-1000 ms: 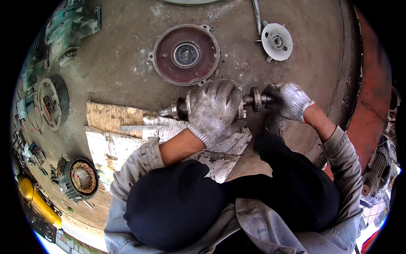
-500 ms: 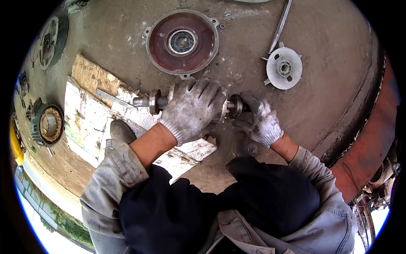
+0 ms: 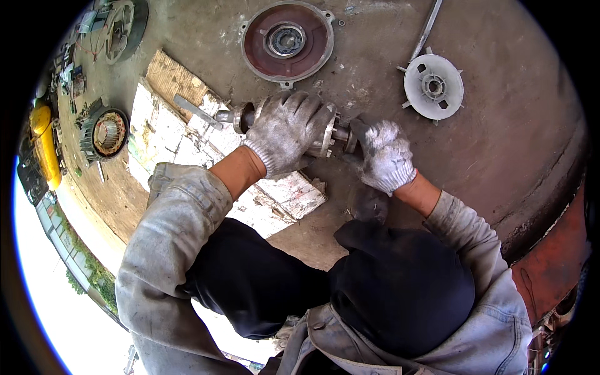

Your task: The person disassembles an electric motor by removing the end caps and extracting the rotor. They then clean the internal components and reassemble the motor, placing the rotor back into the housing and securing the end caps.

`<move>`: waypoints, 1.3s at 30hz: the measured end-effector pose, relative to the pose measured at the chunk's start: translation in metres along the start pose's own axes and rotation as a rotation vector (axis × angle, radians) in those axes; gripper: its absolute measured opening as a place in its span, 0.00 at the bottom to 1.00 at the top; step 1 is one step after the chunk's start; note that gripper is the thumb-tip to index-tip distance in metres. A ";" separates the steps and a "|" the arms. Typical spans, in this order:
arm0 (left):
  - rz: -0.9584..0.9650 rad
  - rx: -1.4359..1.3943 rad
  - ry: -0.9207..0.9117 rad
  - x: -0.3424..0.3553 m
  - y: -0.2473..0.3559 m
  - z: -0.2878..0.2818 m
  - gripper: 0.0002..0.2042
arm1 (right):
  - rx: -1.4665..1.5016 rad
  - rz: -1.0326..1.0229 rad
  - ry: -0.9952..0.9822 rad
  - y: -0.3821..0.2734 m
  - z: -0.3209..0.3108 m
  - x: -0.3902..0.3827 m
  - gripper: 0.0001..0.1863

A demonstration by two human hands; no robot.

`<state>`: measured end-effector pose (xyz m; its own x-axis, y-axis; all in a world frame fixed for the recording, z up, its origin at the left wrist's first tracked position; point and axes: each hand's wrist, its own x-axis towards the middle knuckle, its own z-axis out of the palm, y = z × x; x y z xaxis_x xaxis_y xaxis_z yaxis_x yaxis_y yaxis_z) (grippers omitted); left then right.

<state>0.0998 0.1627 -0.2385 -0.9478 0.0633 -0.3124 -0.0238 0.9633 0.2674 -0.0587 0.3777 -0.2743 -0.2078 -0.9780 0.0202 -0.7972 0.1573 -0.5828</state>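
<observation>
A metal rotor shaft (image 3: 225, 117) with rings along it lies sideways above white, stained cardboard (image 3: 156, 144). My left hand (image 3: 289, 131), in a grimy knit glove, wraps over its middle, which is mostly hidden under the fingers. My gloved right hand (image 3: 380, 155) is closed around the right end, at a dark ring (image 3: 351, 140); part of that end is hidden. A flat metal bar (image 3: 197, 111) rests on the cardboard to the left of the shaft. Beyond my hands lies a round maroon end cover (image 3: 270, 55) with a bearing seat in its centre.
A white fan (image 3: 415, 87) and long bar (image 3: 428, 25) lie right on the concrete floor (image 3: 512, 125). At left are a stator (image 3: 94, 134), a round housing (image 3: 131, 34) and a yellow cylinder (image 3: 42, 131). A red steel edge (image 3: 544, 250) curves along the right. My dark-clothed knees are below.
My hands and the shaft have moved up in the view as the camera turned. The right hand shifted from farther right to closer beside the left, still at the shaft's right end.
</observation>
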 end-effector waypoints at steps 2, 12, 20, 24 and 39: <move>-0.036 0.018 -0.038 0.002 0.002 -0.005 0.58 | 0.071 0.264 -0.379 0.013 -0.018 0.025 0.33; -0.021 0.045 0.022 0.005 -0.003 -0.002 0.59 | -0.005 0.109 -0.200 0.015 -0.003 0.009 0.34; -0.046 0.006 0.000 0.005 0.000 0.003 0.59 | 0.041 -0.040 0.018 0.006 0.003 0.003 0.31; -0.074 -0.030 -0.002 0.003 0.000 0.000 0.59 | 0.007 -0.011 -0.121 0.018 -0.008 0.017 0.25; -0.108 -0.034 0.076 -0.001 0.001 -0.003 0.50 | 0.064 -0.017 -0.024 0.011 0.003 0.005 0.41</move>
<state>0.0996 0.1626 -0.2355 -0.9606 -0.0611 -0.2713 -0.1361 0.9540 0.2671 -0.0670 0.3745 -0.2833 -0.1808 -0.9835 0.0116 -0.7627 0.1328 -0.6330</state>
